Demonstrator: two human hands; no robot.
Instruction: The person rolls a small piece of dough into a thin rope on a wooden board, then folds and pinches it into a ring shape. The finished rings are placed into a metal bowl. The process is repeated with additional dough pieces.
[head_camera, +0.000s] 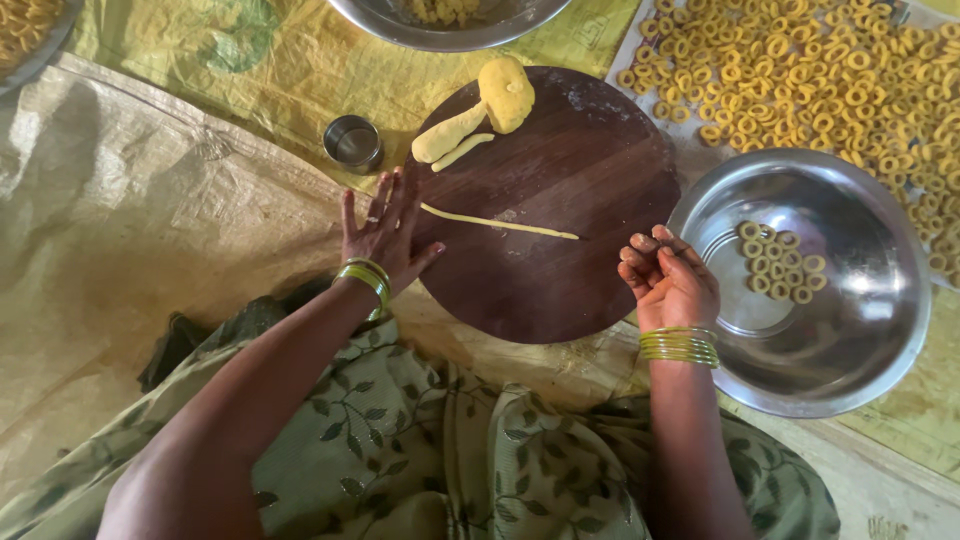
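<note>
We see the left hand (383, 232) lying flat, fingers spread, on the left edge of the round dark wooden board (560, 240), its fingertips at the left end of a thin dough rope (500, 223). The rope runs left to right across the middle of the board, rolled out long and even. The right hand (668, 280) hangs just off the board's right edge, fingers curled in and pressed together at the tips; we cannot tell whether a bit of dough sits between them.

Step in hand, as we judge it: rolling is finished for this rope, shaping into rings comes after. The next move calls for pinching off a short piece and closing it into a loop without tearing so thin a strand.

A dough lump (506, 92) and two thicker rolled pieces (448, 135) sit at the far side of the board. A small steel cup (352, 142) stands just left of them, off the board. The steel bowl (850, 340) to the right holds a small cluster of dough rings (780, 262). Many more rings (820, 70) are spread on the sheet at far right. Another steel bowl (440, 35) sits far, beyond the board. All of it rests on woven sacking (140, 210) on the floor.
</note>
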